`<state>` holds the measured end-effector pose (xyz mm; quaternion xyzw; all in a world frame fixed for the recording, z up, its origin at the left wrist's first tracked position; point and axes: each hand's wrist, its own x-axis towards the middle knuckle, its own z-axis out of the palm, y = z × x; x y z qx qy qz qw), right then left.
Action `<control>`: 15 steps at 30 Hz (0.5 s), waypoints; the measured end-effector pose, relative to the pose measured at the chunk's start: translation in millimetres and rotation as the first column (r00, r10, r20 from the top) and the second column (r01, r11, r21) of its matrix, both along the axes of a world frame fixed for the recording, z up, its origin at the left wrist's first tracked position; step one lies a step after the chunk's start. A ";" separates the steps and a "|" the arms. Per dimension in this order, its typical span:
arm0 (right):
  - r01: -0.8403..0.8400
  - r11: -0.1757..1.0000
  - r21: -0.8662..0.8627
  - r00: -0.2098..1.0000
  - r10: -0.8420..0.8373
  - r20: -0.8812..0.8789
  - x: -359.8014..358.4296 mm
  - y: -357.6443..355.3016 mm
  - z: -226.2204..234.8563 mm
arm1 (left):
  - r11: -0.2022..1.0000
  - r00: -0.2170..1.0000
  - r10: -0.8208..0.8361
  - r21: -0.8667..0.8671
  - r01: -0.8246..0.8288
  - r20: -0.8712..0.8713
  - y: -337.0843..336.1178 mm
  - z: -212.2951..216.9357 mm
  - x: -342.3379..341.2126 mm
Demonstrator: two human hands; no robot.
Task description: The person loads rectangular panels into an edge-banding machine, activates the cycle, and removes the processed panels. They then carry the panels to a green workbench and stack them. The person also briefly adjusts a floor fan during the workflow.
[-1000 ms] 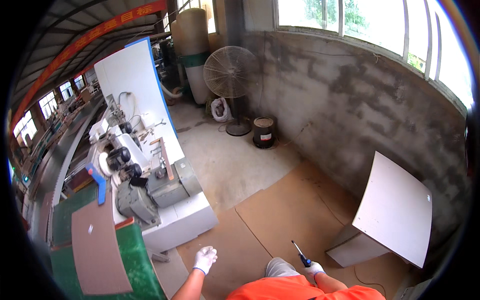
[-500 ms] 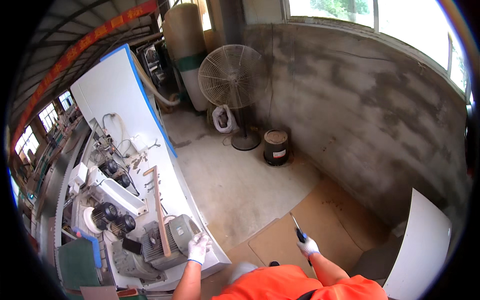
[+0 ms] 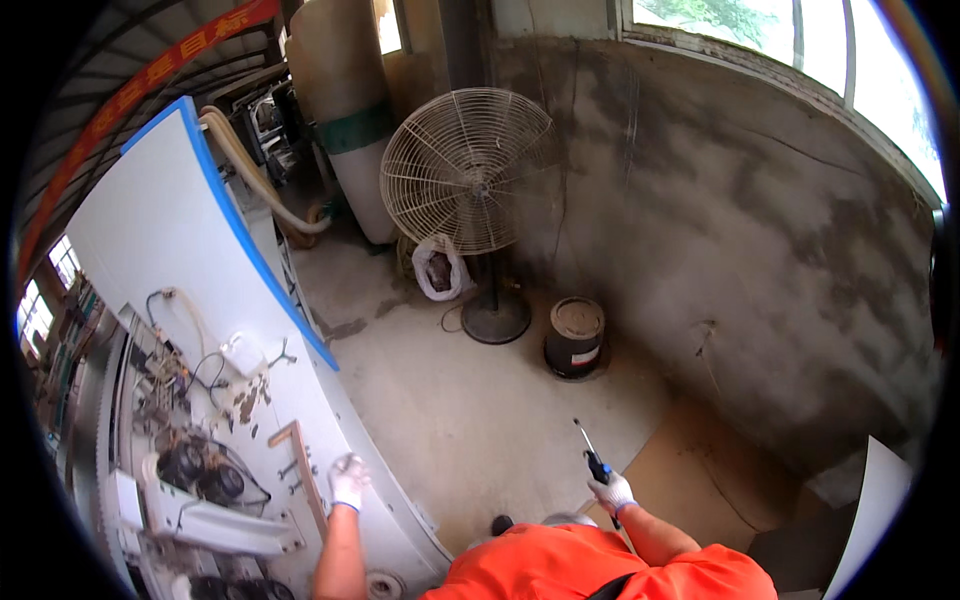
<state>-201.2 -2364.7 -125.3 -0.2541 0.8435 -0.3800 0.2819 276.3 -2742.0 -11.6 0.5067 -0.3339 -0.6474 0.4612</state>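
My left hand [image 3: 348, 481], in a white glove, is over the white machine top, close to the wooden bar [image 3: 309, 480]. Its fingers are loosely bent, with nothing visible in them. In my white-gloved right hand [image 3: 612, 492] is a long tool [image 3: 598, 466] with a thin metal shaft and a black and blue handle. The shaft points forward over the floor; its exact kind is unclear. Beside the wooden bar lie several wrenches [image 3: 289, 470] on the machine top [image 3: 345, 425].
A pedestal fan [image 3: 470, 180], a white sack [image 3: 438, 270] and a black bucket [image 3: 575, 338] stand ahead. Dark motors [image 3: 200, 470] sit on the machine at left. Brown sheets [image 3: 690, 470] cover the floor at right, beside a pale panel [image 3: 875, 510] and the wall [image 3: 740, 220].
I have moved forward: the fan and bucket look nearer. My left hand has left the large grey motor and is now beside the wooden bar. My right hand still holds the tool.
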 end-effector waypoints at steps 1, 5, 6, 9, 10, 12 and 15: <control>0.072 0.997 0.022 0.995 -0.073 0.071 -9.1 -2.9 -23.5 | 0.999 0.998 0.053 -0.013 -0.053 0.033 -57.4 8.7 -15.1; 0.184 0.945 0.269 0.943 -0.247 0.223 -0.3 -40.0 -62.8 | 0.979 0.986 0.052 -0.203 -0.019 0.161 -293.6 51.1 -8.6; 0.189 0.932 0.308 0.942 -0.261 0.212 2.8 -50.4 -69.2 | 0.967 0.987 0.062 -0.254 -0.021 0.152 -352.0 69.0 -20.4; 0.184 0.934 0.307 0.955 -0.244 0.170 16.7 -102.6 -63.6 | 0.878 0.964 -0.156 -0.417 0.236 0.218 -520.4 145.3 -42.4; 0.233 0.922 0.308 0.954 -0.278 0.109 20.5 -123.0 -57.1 | 0.921 0.964 -0.036 -0.365 0.134 0.263 -565.3 158.2 -110.1; 0.372 0.897 0.239 0.842 -0.434 0.319 19.6 -153.6 -107.1 | 0.928 0.957 -0.130 -0.308 0.210 0.259 -647.5 203.2 -191.0; 0.197 0.858 0.474 0.940 -0.303 0.157 11.9 -230.9 -93.0 | 0.876 0.891 -0.168 -0.350 0.332 0.422 -739.6 241.4 -268.8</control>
